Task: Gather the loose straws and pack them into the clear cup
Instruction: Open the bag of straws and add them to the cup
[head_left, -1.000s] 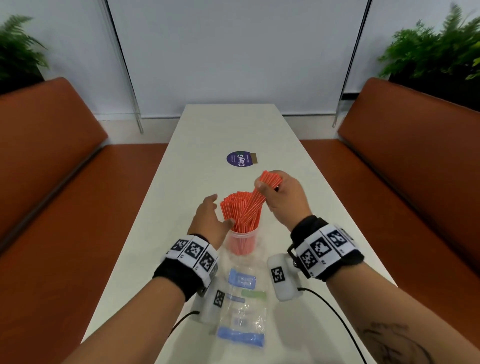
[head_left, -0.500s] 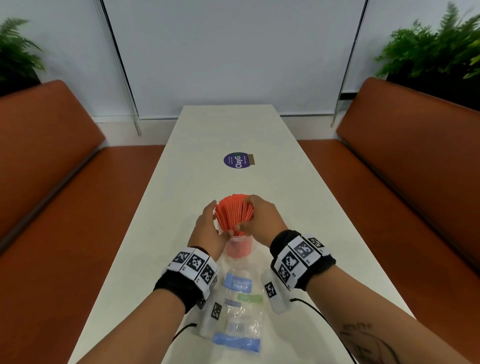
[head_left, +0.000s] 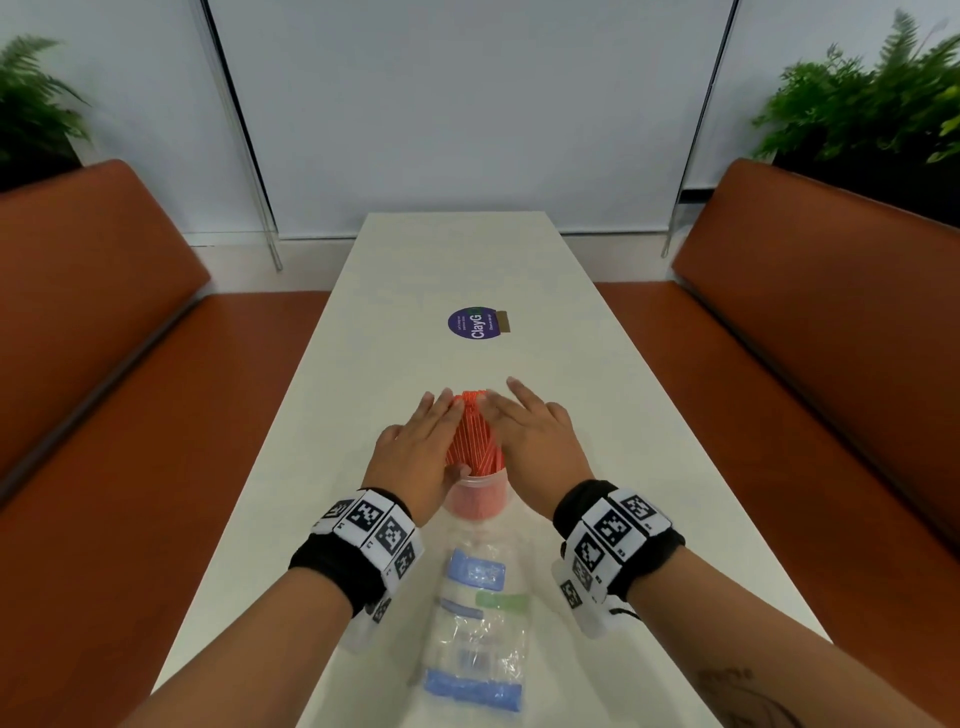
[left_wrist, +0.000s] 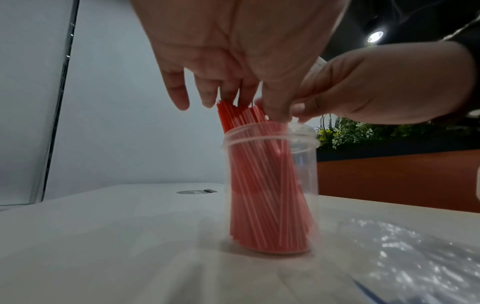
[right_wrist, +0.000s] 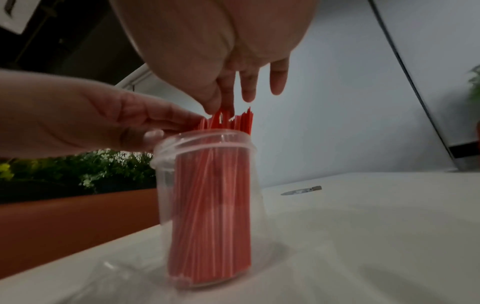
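Note:
A bundle of red straws stands upright in the clear cup on the white table; their tops stick out above the rim. My left hand lies against the bundle's left side with straight fingers. My right hand lies flat against its right side, fingers straight too. In the left wrist view the fingertips touch the tops of the straws inside the cup. The right wrist view shows the same cup and straws, fingers spread above them.
A crumpled clear plastic bag with blue and green labels lies just in front of the cup. A purple round sticker sits farther up the table. Orange benches flank the table on both sides.
The right hand lowered its handful of straws into the cup and let go. Both hands then flattened from a curled hold to straight fingers against the bundle.

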